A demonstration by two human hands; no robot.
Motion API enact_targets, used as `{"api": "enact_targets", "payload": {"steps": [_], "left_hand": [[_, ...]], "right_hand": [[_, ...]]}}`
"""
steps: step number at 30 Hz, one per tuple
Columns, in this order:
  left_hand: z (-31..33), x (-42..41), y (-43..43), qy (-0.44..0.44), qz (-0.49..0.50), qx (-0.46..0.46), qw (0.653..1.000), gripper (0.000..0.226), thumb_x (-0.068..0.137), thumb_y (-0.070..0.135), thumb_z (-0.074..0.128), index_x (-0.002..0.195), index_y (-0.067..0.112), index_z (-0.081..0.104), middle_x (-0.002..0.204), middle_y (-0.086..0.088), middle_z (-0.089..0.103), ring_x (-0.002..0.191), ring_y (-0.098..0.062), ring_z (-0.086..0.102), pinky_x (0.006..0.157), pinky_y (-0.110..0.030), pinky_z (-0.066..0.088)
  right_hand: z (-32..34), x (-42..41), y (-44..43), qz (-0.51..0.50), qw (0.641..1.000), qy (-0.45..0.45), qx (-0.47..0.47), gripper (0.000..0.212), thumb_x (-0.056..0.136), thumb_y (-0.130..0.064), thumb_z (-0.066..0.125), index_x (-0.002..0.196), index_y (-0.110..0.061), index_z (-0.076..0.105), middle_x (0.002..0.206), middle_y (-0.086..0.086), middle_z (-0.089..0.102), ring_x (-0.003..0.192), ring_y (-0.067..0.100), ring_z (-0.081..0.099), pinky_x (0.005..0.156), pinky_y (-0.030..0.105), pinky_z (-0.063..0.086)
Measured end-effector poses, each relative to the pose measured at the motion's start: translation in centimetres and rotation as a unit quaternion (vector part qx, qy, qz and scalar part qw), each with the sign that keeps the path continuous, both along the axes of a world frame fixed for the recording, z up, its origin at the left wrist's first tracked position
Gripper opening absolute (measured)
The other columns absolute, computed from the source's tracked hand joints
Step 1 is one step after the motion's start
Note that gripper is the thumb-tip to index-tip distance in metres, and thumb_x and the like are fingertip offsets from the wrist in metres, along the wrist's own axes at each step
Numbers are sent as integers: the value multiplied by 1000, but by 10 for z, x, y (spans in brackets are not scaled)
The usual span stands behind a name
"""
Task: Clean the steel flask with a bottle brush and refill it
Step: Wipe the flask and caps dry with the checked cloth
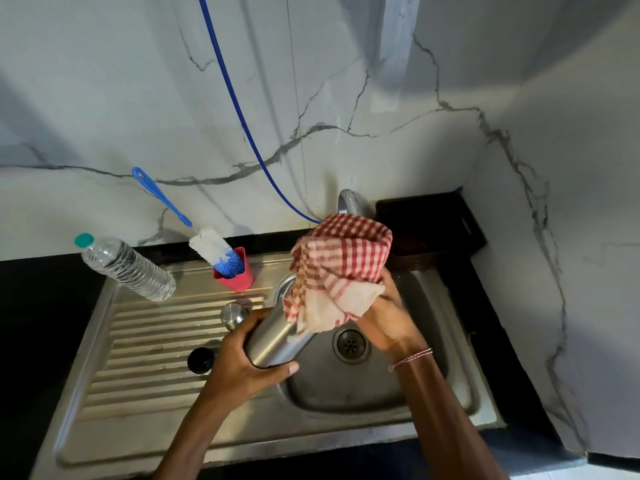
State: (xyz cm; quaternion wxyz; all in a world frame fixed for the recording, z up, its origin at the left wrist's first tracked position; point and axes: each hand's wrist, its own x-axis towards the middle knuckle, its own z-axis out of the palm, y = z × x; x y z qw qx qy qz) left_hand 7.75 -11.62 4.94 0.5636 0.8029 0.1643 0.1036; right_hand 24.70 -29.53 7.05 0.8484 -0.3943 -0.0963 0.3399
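Observation:
The steel flask [273, 341] lies tilted over the sink basin [346, 393], its lower end gripped by my left hand [242, 368]. A red-and-white checked cloth [339, 268] covers the flask's upper part, and my right hand [388, 320] grips that cloth from the right. The bottle brush [207, 245], with a blue handle and white-and-blue bristles, stands head down in a red cup [239, 275] on the draining board. A steel cap [233, 315] and a black lid [200, 359] lie on the board beside my left hand.
A clear plastic water bottle [128, 268] with a teal cap stands at the board's back left. The tap [348, 199] rises behind the cloth, with a blue hose [235, 98] running down the marble wall. A dark basket [429, 230] sits in the right corner.

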Motion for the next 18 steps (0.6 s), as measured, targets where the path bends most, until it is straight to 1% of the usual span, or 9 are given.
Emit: {"api": "enact_targets", "payload": {"steps": [2,4,6,7,10,12,13,15,18], "left_hand": [[1,-4,6,23,-5,2,1000,78,46,48,94,116,58,59,113,20,69,104,-6,67,80,-14,51],[3,-4,10,36,-8,3,999,81,47,48,94,120,49,60,114,15,69,104,-11,67,80,-18,53],[1,-3,13,41,-15,11,999,85,50,49,95,126,37,60,119,10,68,107,-15,67,84,-26,55],[2,-2,13,41,-13,17,999,86,50,49,94,128,33,60,119,10,68,107,-16,66,85,-27,55],[5,2,11,42,-8,38,998,84,50,52,93,126,37,59,115,14,67,104,-13,66,80,-21,54],[5,4,9,37,-3,57,998,81,51,52,93,124,38,59,112,17,67,102,-10,66,78,-16,51],[6,5,8,34,-1,66,997,79,52,50,93,122,39,58,111,18,66,101,-8,65,77,-12,49],[7,6,5,32,0,89,996,77,54,44,97,119,43,56,107,24,64,98,-4,64,73,-9,46],[8,8,0,40,-8,110,993,76,55,48,94,118,49,52,104,28,61,94,-2,64,70,-9,47]], "right_hand": [[6,3,-12,18,999,-36,4,44,83,-32,80,125,-27,71,119,-4,75,111,11,70,90,26,58],[10,6,-19,50,999,-13,-9,26,90,-17,70,115,-25,74,109,2,75,93,9,75,76,24,60],[8,5,-22,31,997,67,-39,28,94,4,58,115,-14,64,102,9,73,84,18,76,67,31,62],[7,5,-22,25,996,75,-50,29,90,6,60,113,-12,62,97,9,75,89,24,74,71,37,62],[14,3,-9,38,998,35,20,44,77,-13,77,117,-3,64,109,17,72,107,37,65,92,51,54],[19,-4,0,43,997,-8,68,64,83,-38,81,130,-1,58,122,17,69,116,32,66,97,44,55],[18,-5,4,26,998,-37,43,73,79,-48,83,130,-3,57,122,13,71,116,27,67,96,38,56],[21,-9,12,-20,997,-77,-21,72,70,-50,88,124,-8,63,115,7,74,110,22,70,91,32,57],[22,-9,19,-78,993,-76,-46,76,72,-49,87,124,1,61,114,16,72,106,28,70,89,35,59]]}}
